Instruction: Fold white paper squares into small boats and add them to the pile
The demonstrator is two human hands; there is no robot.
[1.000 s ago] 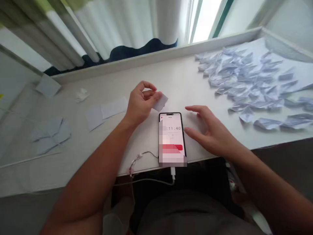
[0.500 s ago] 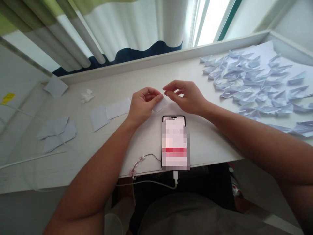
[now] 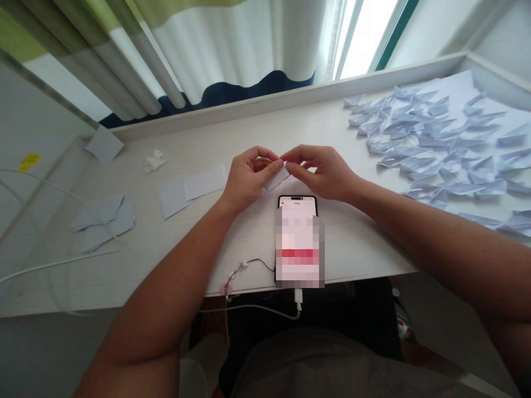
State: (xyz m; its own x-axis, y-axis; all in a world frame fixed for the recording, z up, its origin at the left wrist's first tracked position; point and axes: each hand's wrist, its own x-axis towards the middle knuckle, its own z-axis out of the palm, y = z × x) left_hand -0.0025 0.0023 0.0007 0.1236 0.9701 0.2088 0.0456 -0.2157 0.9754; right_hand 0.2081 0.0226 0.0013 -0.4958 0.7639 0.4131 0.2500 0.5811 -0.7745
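Note:
A small piece of white paper (image 3: 277, 179) is pinched between the fingers of my left hand (image 3: 251, 176), above the middle of the table. My right hand (image 3: 322, 170) grips the same paper's upper edge, its thumb and fingertips meeting those of the left. The fingers hide much of the paper, so its folds cannot be made out. Just below the hands lies a phone (image 3: 297, 237) with its screen lit. Left of my left hand, flat white paper pieces (image 3: 204, 182) rest on the table.
Many folded paper shapes (image 3: 427, 138) cover the table's right side. More loose sheets (image 3: 105, 218) and a crumpled tissue (image 3: 154, 161) lie at the left. A white charging cable (image 3: 298, 301) hangs from the phone at the table's front edge, beside a beaded strap (image 3: 232, 276).
My right hand has moved left onto the paper, and its fingertips now touch those of my left hand. The camera view has shifted slightly.

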